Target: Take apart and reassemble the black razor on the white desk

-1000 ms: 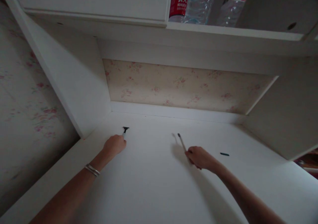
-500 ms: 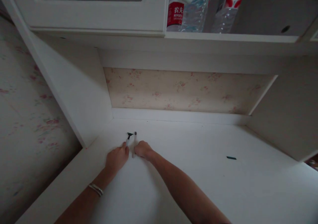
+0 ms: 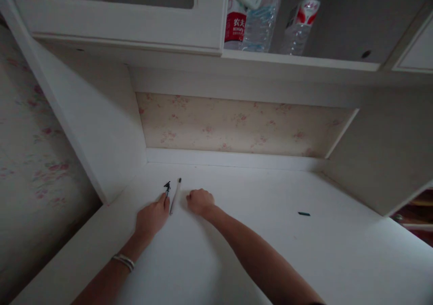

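My left hand [image 3: 153, 218] is closed round the handle of a razor [image 3: 167, 187], whose dark head points away toward the back of the white desktop. Just right of it, a slim white stick with a dark tip [image 3: 175, 197] lies on the desktop, too small for me to tell its kind. My right hand [image 3: 200, 201] rests on the surface to the right of the stick, apart from it. Its fingers are curled in, and I see nothing held in them.
A small dark green piece [image 3: 304, 214] lies farther right on the white desktop [image 3: 250, 192]. Overhead, a shelf [image 3: 304, 62] holds several plastic bottles [image 3: 259, 25] beside a white cabinet door [image 3: 128, 23]. A side panel [image 3: 98, 129] bounds the left.
My right hand has let go of the white stick and moved right of it. The stick now lies tilted. The razor's head has turned in my left hand, and the view has shifted slightly.
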Tool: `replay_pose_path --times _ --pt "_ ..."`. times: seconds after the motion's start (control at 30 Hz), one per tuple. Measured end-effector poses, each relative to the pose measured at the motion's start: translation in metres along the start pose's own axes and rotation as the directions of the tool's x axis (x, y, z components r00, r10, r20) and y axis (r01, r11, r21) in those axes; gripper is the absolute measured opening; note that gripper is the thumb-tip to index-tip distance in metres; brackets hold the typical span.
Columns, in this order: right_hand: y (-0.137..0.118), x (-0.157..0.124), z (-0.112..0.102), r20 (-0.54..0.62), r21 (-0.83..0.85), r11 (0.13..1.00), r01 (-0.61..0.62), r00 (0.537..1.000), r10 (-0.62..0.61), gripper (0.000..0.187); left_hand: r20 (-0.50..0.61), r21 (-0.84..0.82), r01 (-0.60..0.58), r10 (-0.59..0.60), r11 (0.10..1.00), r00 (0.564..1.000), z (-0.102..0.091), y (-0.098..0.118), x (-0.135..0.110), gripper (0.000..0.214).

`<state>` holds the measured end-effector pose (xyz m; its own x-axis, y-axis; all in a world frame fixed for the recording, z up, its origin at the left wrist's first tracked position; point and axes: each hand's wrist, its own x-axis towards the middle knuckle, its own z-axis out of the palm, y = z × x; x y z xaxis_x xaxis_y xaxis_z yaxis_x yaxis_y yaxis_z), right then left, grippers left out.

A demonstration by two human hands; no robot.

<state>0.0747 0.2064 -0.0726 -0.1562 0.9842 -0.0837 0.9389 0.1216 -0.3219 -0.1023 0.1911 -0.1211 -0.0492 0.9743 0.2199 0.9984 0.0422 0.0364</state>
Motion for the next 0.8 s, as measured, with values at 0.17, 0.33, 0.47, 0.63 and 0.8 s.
replay_pose_path --times 0.17,0.33,0.47,0.63,0.8 --pt "0.089 -0.039 -0.036 -0.156 -0.155 0.980 -0.121 0.983 0.097 0.020 0.021 -0.002 0.011 -0.011 1.000 1.000 -0.005 0.002 -0.003 0.041" --pt "0.196 -0.100 -0.074 -0.350 -0.211 0.885 -0.415 0.878 0.328 0.018 -0.001 -0.056 0.041 -0.041 0.998 0.999 -0.011 0.002 -0.007 0.042" --pt "0.267 -0.148 -0.075 -0.476 -0.209 0.767 -0.607 0.748 0.463 0.032 -0.027 -0.066 0.066 -0.068 0.996 0.997 -0.016 0.003 -0.012 0.045" --pt "0.319 -0.174 -0.052 -0.463 -0.234 0.690 -0.685 0.703 0.540 0.050 -0.108 0.030 -0.076 0.079 0.997 0.991 -0.018 0.010 -0.022 0.047" --pt "0.333 -0.167 -0.044 -0.478 -0.177 0.696 -0.696 0.679 0.557 0.047 -0.113 0.061 -0.212 0.218 0.975 0.969 -0.016 0.011 -0.027 0.047"
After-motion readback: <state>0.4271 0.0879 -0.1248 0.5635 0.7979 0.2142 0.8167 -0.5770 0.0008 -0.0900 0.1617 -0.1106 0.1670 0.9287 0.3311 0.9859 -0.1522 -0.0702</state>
